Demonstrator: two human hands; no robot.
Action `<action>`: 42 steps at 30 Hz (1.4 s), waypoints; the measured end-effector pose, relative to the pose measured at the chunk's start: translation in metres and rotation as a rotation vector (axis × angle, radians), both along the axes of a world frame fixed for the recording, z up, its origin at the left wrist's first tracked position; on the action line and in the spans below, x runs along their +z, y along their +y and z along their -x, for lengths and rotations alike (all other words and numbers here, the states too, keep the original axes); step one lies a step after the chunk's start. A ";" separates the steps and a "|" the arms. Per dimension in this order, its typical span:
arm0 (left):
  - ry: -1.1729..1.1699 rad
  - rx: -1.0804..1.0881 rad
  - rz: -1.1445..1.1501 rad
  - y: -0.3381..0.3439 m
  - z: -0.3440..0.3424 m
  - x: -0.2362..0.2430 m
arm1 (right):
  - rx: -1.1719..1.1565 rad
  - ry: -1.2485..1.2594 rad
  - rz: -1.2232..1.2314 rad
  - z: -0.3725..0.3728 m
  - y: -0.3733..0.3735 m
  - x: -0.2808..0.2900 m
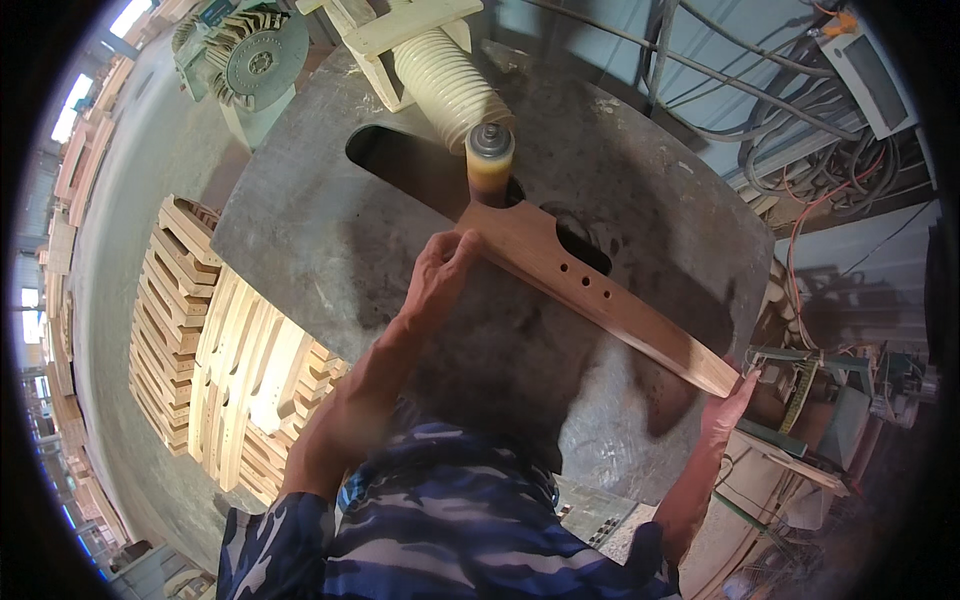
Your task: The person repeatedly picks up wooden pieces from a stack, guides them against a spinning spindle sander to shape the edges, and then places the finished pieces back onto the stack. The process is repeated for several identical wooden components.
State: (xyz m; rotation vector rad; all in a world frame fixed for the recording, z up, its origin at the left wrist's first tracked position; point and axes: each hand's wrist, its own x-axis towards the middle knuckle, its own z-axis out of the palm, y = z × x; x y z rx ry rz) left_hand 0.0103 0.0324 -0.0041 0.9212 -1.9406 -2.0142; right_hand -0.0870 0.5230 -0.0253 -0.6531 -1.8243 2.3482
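A reddish-brown shaped wooden piece (pixel 600 300) with several drilled holes lies diagonally over a dark metal machine table (pixel 290 230). Its wider upper-left end meets an upright cylinder (pixel 488 175), yellow and brown with a dark metal top, which looks like a sanding drum. My left hand (pixel 440 270) grips the piece's lower edge near that end, fingers curled. My right hand (pixel 728 405) holds the tapered right end at the table's edge, its fingers partly hidden. Behind the cylinder is a ribbed pale hose (pixel 445 80) at a wooden bracket (pixel 410 22).
Stacks of pale shaped wooden parts (pixel 240 370) stand left of the table. A green machine (pixel 250 70) is at upper left. Cables (pixel 810 170) and a grey box (pixel 865 75) line the wall at right. Metal frames (pixel 820 400) and clutter crowd the lower right.
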 end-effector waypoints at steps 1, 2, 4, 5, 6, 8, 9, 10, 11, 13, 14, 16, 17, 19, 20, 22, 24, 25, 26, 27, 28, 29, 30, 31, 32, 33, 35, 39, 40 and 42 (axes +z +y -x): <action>0.002 0.008 -0.012 0.001 0.001 0.000 | -0.013 0.006 0.002 0.001 -0.002 0.001; 0.006 0.017 -0.023 0.002 0.001 0.001 | 0.001 0.012 0.009 0.002 -0.002 0.000; 0.004 0.022 -0.033 0.002 0.001 0.000 | 0.031 0.024 0.022 0.003 0.001 -0.001; -0.002 0.013 -0.029 0.001 0.002 -0.001 | 0.023 0.025 0.017 0.003 0.002 -0.001; -0.007 0.004 -0.025 0.001 0.003 -0.002 | 0.016 0.026 0.011 0.003 0.003 -0.002; -0.038 0.009 -0.023 -0.001 0.002 -0.003 | 0.002 0.023 0.002 0.005 0.000 -0.001; -0.054 0.014 -0.022 -0.002 0.001 -0.004 | -0.004 0.019 -0.002 0.005 -0.004 0.002; -0.050 0.020 -0.025 -0.003 0.002 -0.005 | -0.010 0.015 -0.006 0.006 -0.007 0.004; -0.046 0.022 -0.028 -0.003 0.003 -0.006 | -0.005 0.017 0.001 0.007 -0.006 0.002; -0.034 0.028 -0.038 -0.003 0.005 -0.008 | 0.006 0.020 0.015 0.010 0.001 -0.002; -0.027 0.030 -0.044 -0.002 0.006 -0.009 | -0.005 0.017 0.002 0.011 0.001 -0.003; -0.004 0.045 -0.048 -0.002 0.010 -0.008 | -0.027 0.010 -0.023 0.013 0.001 -0.005; 0.007 0.054 -0.051 0.001 0.011 -0.007 | -0.032 0.009 -0.020 0.012 0.000 -0.005; 0.027 0.070 -0.071 0.003 0.013 -0.003 | -0.044 0.007 -0.014 0.017 -0.003 -0.006; 0.035 0.078 -0.089 0.003 0.013 0.000 | -0.048 0.006 -0.013 0.018 -0.004 -0.006; 0.042 0.082 -0.095 0.003 0.014 -0.001 | -0.017 0.008 -0.018 0.018 -0.002 -0.007; 0.046 0.077 -0.059 0.000 0.014 -0.005 | 0.007 0.008 -0.006 0.018 0.001 -0.010; 0.041 0.073 -0.048 -0.001 0.014 -0.006 | 0.014 0.006 0.005 0.018 0.004 -0.012; 0.037 0.071 -0.039 -0.002 0.014 -0.008 | 0.020 0.006 0.014 0.018 0.006 -0.012; 0.033 0.068 -0.029 -0.003 0.014 -0.010 | 0.026 0.006 0.024 0.018 0.007 -0.012; 0.031 0.066 -0.020 -0.004 0.014 -0.011 | 0.023 0.002 0.026 0.018 0.008 -0.013; 0.030 0.064 -0.010 -0.005 0.014 -0.012 | 0.020 -0.001 0.029 0.018 0.007 -0.013; 0.029 0.063 -0.001 -0.006 0.014 -0.013 | 0.017 -0.004 0.032 0.018 0.006 -0.013; 0.029 0.065 -0.007 -0.007 0.013 -0.015 | 0.000 0.000 0.029 0.018 0.005 -0.013; 0.030 0.066 -0.014 -0.007 0.014 -0.017 | -0.017 0.005 0.025 0.018 0.002 -0.011; 0.031 0.068 -0.020 -0.007 0.014 -0.018 | -0.035 0.010 0.022 0.018 -0.001 -0.010; 0.038 0.062 -0.003 -0.008 0.014 -0.017 | -0.060 0.015 0.017 0.018 -0.007 -0.007; 0.066 0.066 -0.013 -0.007 0.015 -0.017 | -0.074 0.006 0.029 0.018 -0.010 -0.006; 0.071 0.061 -0.014 -0.008 0.015 -0.018 | -0.004 0.016 0.026 0.020 0.009 -0.019; 0.077 0.057 -0.010 -0.010 0.014 -0.020 | -0.033 0.009 0.021 0.020 0.000 -0.015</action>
